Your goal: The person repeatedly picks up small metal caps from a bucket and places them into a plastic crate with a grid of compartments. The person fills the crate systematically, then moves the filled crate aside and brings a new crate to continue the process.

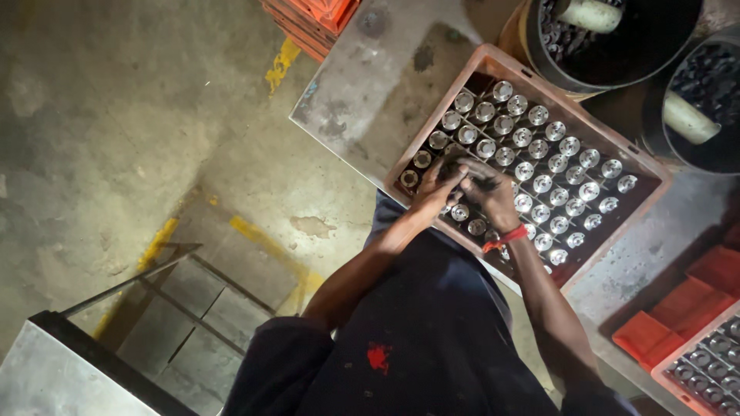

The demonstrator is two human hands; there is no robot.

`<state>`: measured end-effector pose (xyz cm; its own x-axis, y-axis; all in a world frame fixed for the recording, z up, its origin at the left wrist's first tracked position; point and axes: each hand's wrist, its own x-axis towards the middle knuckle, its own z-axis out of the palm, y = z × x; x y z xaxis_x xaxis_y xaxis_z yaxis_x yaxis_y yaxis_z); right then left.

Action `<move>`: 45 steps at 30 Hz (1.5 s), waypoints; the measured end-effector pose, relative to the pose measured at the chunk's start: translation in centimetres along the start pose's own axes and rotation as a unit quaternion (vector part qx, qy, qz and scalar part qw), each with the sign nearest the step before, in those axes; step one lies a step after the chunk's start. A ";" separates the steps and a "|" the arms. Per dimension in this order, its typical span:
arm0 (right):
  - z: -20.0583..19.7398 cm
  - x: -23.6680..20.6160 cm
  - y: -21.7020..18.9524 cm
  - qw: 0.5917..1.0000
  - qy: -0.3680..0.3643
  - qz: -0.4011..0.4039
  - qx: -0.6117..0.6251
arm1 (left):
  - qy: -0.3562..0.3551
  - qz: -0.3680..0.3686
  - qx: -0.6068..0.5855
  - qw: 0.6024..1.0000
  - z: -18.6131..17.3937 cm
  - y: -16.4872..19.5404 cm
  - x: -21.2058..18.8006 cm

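A pale plastic crate (532,77) lies on a metal table and holds rows of shiny round metal parts (551,166). Both hands meet over the crate's near left corner. My left hand (438,187) has its fingers bunched and pressed against my right hand (487,191), which wears a red band at the wrist. They seem to grip a small dark part between them; what it is cannot be made out. Several metal parts sit right around the hands.
The metal table (362,92) stands over a stained concrete floor with yellow paint marks. Two dark round bins (617,46) stand beyond the crate. Orange crates (697,308) sit at the right, another stack at the top. A metal frame (146,300) stands at lower left.
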<state>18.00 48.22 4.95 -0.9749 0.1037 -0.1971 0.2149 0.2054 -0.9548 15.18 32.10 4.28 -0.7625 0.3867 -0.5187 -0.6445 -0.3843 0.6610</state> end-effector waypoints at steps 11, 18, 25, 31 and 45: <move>-4.9 10.5 -2.0 0.922 0.256 -0.150 -0.248 | 0.000 -0.122 -0.251 0.960 -3.9 -0.7 -0.1; -5.3 10.3 -1.7 0.833 0.330 -0.161 -0.415 | -0.031 -0.065 -0.180 0.981 -3.0 -0.5 -1.4; 0.1 -3.0 0.3 0.999 0.045 0.007 -0.019 | -0.065 -0.050 0.054 0.995 -1.4 -0.5 -2.3; 1.0 -8.8 1.1 0.974 0.109 0.137 0.144 | -0.048 -0.030 0.081 0.995 -1.7 -3.5 -3.2; 1.7 -7.6 1.0 0.943 0.096 -0.068 -0.310 | -0.006 -0.044 0.008 0.999 -3.7 -1.8 -3.5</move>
<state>25.52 46.02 5.09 -0.9803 0.1967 0.0186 0.1389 0.7530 -0.6432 18.81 28.37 2.90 -0.7020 0.4287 -0.5687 -0.7081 -0.3346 0.6218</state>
